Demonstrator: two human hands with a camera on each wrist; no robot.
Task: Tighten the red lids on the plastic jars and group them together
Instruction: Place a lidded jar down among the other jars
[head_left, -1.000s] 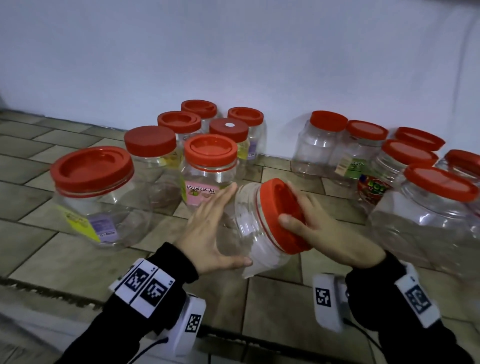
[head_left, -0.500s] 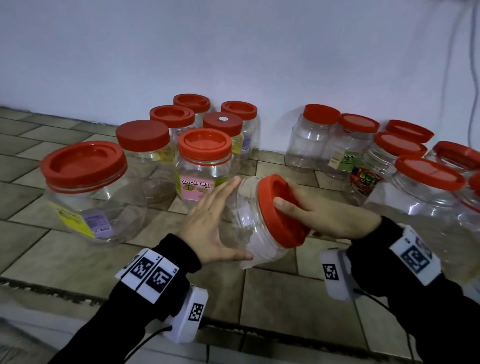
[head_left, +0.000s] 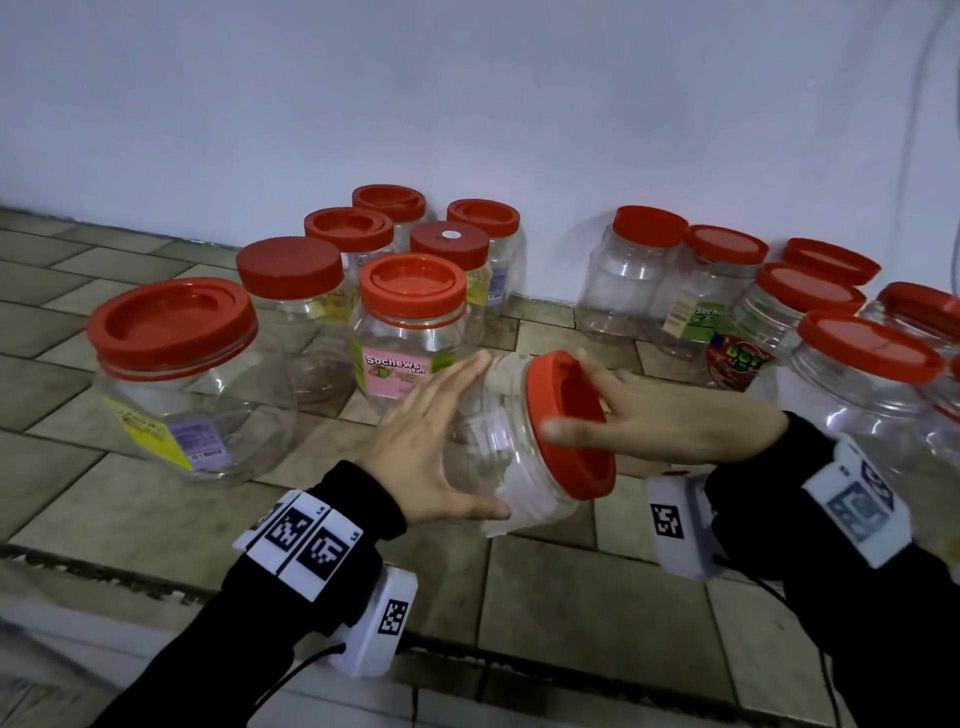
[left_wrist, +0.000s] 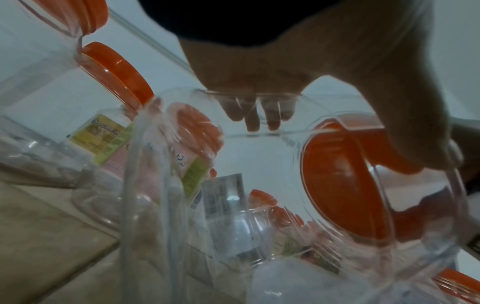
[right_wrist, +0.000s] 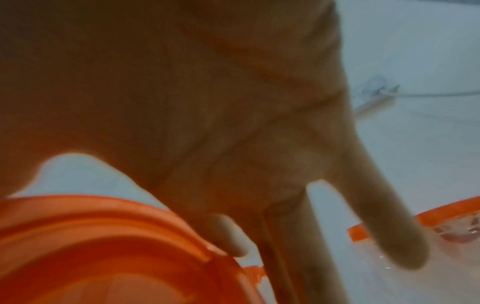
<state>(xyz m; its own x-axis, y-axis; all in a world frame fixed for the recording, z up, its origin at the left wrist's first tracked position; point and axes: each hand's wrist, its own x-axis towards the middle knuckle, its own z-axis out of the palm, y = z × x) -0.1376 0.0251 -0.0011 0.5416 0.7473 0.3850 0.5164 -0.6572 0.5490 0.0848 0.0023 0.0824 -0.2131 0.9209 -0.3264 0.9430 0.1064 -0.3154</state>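
A clear plastic jar (head_left: 498, 457) lies tilted between my hands, its red lid (head_left: 582, 467) facing right. My left hand (head_left: 467, 441) clasps the jar's base end, with its fingers over the top and its thumb underneath. My right hand (head_left: 576, 395) is at the lid with straight, spread fingers behind the upper rim and the thumb across the lid's face. In the left wrist view the jar (left_wrist: 259, 205) fills the frame and the lid (left_wrist: 337, 185) shows through it. In the right wrist view the thumb tip (right_wrist: 226, 236) touches the lid (right_wrist: 91, 246) at its rim; the little finger stands free.
On the left stand several lidded jars, among them a wide jar (head_left: 176, 374) and a pink-labelled jar (head_left: 410, 343). Another cluster (head_left: 727, 291) lines the white wall at right, with a big jar (head_left: 862, 395) nearest. The tiled ledge (head_left: 156, 587) ends just in front of me.
My right hand's fingers have straightened and spread off their grip on the lid. The jar stays tilted in my left hand, shifted slightly.
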